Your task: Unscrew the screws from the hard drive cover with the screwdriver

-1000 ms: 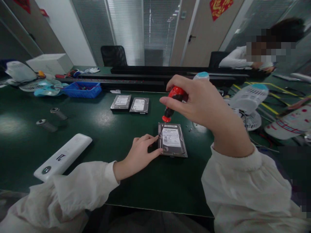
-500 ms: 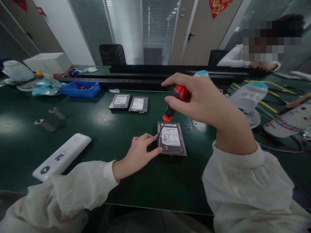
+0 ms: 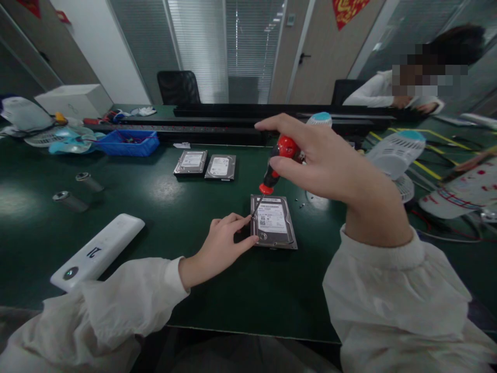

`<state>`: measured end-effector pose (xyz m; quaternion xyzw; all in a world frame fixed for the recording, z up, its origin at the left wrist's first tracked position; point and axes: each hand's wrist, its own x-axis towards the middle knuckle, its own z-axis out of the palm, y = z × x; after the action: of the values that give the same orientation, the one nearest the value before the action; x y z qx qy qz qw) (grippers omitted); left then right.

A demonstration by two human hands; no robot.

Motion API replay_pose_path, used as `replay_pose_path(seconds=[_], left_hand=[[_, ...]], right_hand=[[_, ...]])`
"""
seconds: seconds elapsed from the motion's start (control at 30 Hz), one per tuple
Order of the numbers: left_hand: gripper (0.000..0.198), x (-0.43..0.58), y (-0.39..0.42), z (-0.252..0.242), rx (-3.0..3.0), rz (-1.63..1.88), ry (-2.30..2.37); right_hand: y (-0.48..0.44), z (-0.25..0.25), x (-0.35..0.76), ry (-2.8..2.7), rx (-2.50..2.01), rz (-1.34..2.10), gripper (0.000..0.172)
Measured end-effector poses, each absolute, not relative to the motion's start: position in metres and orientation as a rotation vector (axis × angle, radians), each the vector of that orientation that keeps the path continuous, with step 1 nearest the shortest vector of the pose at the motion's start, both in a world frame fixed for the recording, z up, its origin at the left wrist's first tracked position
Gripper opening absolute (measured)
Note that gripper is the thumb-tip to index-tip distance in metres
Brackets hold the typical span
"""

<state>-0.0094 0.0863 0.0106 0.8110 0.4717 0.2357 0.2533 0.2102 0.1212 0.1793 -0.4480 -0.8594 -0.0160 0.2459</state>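
Note:
A hard drive (image 3: 275,223) lies label up on the green table in front of me. My left hand (image 3: 221,246) rests at its left edge, with index finger and thumb apart and touching the drive. My right hand (image 3: 322,158) holds a red and black screwdriver (image 3: 271,173) by the handle, its index finger stretched out to the left. The screwdriver slants down, its tip at the drive's left edge beside my left index finger. Several tiny screws (image 3: 302,205) lie to the right of the drive.
Two more hard drives (image 3: 191,162) (image 3: 220,167) lie farther back. At the left are a white power bank (image 3: 99,252), two metal cylinders (image 3: 70,201) and a blue tray (image 3: 130,143). White fans (image 3: 396,152) stand at the right; a person (image 3: 373,90) sits across the table.
My right thumb and index finger have shifted slightly on the screwdriver handle. My left hand and the drive keep their places relative to each other.

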Motion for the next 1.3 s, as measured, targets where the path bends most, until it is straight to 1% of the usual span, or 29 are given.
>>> replay_pose_path(seconds=[0.1,0.2,0.33,0.57,0.67,0.7,0.83,0.9,1.1,1.2,1.3], left_hand=[[0.049,-0.0085,0.0861,0.0112,2.208,0.646,1.284],[0.048,-0.0089,0.086,0.0108,2.211,0.638,1.281],[0.05,-0.0097,0.086,0.0096,2.206,0.633,1.275],[0.051,-0.0095,0.0859,0.0096,2.21,0.628,1.282],[0.052,-0.01,0.0861,0.0094,2.209,0.625,1.281],[0.052,-0.01,0.0862,0.0094,2.208,0.629,1.282],[0.05,-0.0097,0.0864,0.0097,2.209,0.659,1.277],[0.049,-0.0093,0.0863,0.0098,2.215,0.657,1.281],[0.049,-0.009,0.0867,0.008,2.227,0.643,1.277],[0.049,-0.0093,0.0867,0.0078,2.225,0.647,1.281],[0.05,-0.0095,0.0866,0.0086,2.22,0.642,1.283]], right_hand=[[0.1216,0.1783,0.2095,-2.271,-1.311,-0.119,0.056],[0.1217,0.1794,0.2109,-2.291,-1.321,-0.088,0.052],[0.1216,0.1801,0.2125,-2.353,-1.245,-0.03,0.059],[0.1186,0.1802,0.21,-2.297,-1.381,-0.04,0.056],[0.117,0.1816,0.2107,-2.33,-1.323,0.016,0.063],[0.1172,0.1815,0.2108,-2.332,-1.3,0.01,0.062],[0.1215,0.1788,0.2104,-2.288,-1.328,-0.098,0.05],[0.1231,0.1784,0.2109,-2.283,-1.352,-0.112,0.048],[0.1195,0.1807,0.212,-2.33,-1.242,0.031,0.054],[0.1189,0.1792,0.2108,-2.288,-1.322,-0.042,0.049],[0.1203,0.1775,0.2106,-2.219,-1.441,-0.136,0.048]])
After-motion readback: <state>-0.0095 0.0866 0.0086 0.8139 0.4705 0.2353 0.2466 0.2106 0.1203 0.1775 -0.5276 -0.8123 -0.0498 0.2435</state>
